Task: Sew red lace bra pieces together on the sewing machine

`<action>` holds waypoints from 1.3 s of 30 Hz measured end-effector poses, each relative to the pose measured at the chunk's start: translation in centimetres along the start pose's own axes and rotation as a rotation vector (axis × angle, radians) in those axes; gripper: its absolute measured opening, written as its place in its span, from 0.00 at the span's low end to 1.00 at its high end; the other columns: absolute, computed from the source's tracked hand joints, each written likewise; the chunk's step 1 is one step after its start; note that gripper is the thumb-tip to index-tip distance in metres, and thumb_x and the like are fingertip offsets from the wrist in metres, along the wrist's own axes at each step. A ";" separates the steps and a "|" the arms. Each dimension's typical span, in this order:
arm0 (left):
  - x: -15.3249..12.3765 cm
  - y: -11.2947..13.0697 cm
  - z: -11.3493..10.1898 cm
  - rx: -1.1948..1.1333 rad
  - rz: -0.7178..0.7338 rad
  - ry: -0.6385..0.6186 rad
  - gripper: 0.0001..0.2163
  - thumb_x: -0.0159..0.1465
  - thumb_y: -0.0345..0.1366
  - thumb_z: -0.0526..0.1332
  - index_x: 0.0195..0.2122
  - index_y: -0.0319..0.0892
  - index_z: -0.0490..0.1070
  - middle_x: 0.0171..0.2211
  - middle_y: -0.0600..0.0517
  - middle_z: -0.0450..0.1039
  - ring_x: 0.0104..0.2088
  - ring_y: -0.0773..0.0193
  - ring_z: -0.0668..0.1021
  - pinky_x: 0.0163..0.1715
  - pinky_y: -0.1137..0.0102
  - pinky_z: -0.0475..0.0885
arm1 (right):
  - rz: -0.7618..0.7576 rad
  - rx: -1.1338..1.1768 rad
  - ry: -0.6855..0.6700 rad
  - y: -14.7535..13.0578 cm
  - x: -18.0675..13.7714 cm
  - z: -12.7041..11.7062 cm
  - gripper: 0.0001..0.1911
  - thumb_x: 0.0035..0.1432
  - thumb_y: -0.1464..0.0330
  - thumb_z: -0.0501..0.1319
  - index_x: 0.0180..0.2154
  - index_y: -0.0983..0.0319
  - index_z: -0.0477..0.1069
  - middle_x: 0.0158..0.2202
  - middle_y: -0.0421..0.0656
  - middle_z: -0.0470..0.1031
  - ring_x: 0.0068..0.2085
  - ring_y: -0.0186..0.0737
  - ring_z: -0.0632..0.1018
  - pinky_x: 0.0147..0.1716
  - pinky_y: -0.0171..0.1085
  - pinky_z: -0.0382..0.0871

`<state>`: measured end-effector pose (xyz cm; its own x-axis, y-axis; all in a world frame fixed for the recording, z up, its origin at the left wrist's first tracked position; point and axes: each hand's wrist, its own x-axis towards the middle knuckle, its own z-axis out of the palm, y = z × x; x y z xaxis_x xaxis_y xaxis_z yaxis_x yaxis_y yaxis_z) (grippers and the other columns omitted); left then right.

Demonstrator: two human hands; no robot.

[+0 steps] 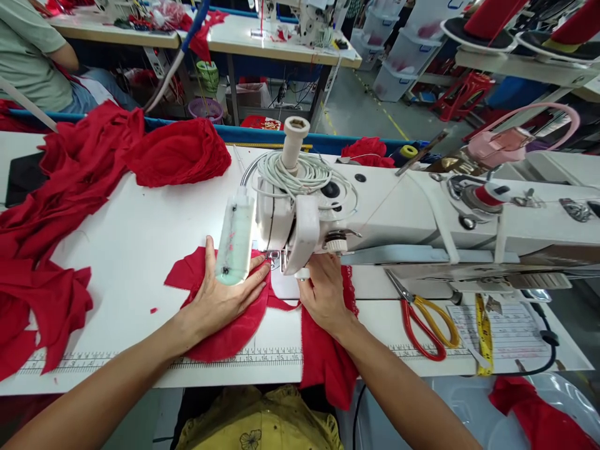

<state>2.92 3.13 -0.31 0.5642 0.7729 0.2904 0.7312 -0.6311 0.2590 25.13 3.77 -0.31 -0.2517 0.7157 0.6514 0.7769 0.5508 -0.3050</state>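
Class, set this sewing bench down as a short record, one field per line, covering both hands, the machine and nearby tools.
Sewing machine: white, coiled cable on top
Left hand: flat on red fabric, fingers toward the presser foot
Right hand: on draped red fabric; grip unclear
Scissors: red-and-yellow-handled, right of the right hand
Measuring tape: yellow, across a paper sheet

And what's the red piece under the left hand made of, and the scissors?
The red piece looks like thin, matte cloth: it lies flat without a gloss; which fibre, I can't tell. The scissors have grey, shiny blades, likely steel; the smooth, brightly coloured handles may be plastic or plastic-coated.
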 end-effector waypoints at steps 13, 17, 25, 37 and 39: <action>0.2 -0.3 0.3 0.004 0.020 0.052 0.15 0.70 0.35 0.57 0.57 0.48 0.73 0.48 0.46 0.79 0.49 0.50 0.79 0.61 0.31 0.54 | -0.027 0.009 -0.049 -0.1 0.1 -0.1 0.11 0.63 0.78 0.53 0.30 0.60 0.66 0.27 0.40 0.70 0.30 0.39 0.70 0.34 0.38 0.59; 0.8 -0.1 -0.3 0.023 0.021 0.033 0.15 0.70 0.34 0.57 0.56 0.48 0.72 0.49 0.46 0.79 0.51 0.48 0.77 0.59 0.30 0.57 | -0.083 -0.048 -0.131 -0.1 0.4 -0.6 0.12 0.65 0.75 0.54 0.29 0.60 0.67 0.27 0.42 0.72 0.32 0.40 0.72 0.37 0.39 0.62; -2.5 4.4 -2.0 0.118 0.048 -0.029 0.18 0.69 0.42 0.57 0.52 0.34 0.71 0.50 0.36 0.73 0.51 0.45 0.74 0.56 0.41 0.68 | -0.295 -0.191 -0.583 -0.6 -0.5 -6.5 0.14 0.67 0.64 0.60 0.51 0.63 0.70 0.46 0.47 0.77 0.54 0.48 0.72 0.62 0.54 0.54; -4.0 1.7 -1.7 0.091 0.056 0.052 0.18 0.63 0.21 0.51 0.53 0.34 0.68 0.49 0.39 0.73 0.52 0.49 0.74 0.56 0.52 0.71 | -0.396 -0.219 -0.541 -3.6 -2.4 -5.1 0.13 0.65 0.79 0.52 0.33 0.61 0.71 0.28 0.40 0.72 0.31 0.38 0.71 0.53 0.44 0.61; -4.0 2.7 -2.0 0.086 0.030 0.116 0.16 0.65 0.24 0.54 0.55 0.35 0.67 0.51 0.38 0.72 0.53 0.47 0.73 0.55 0.52 0.71 | -0.233 -0.059 -0.558 -2.4 -2.3 -4.9 0.10 0.67 0.75 0.54 0.35 0.62 0.72 0.31 0.41 0.75 0.33 0.38 0.73 0.46 0.40 0.63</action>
<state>1.87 -1.81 1.03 0.5416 0.7378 0.4029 0.7478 -0.6418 0.1699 26.63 -1.31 2.30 -0.6714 0.7048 0.2290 0.6914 0.7070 -0.1488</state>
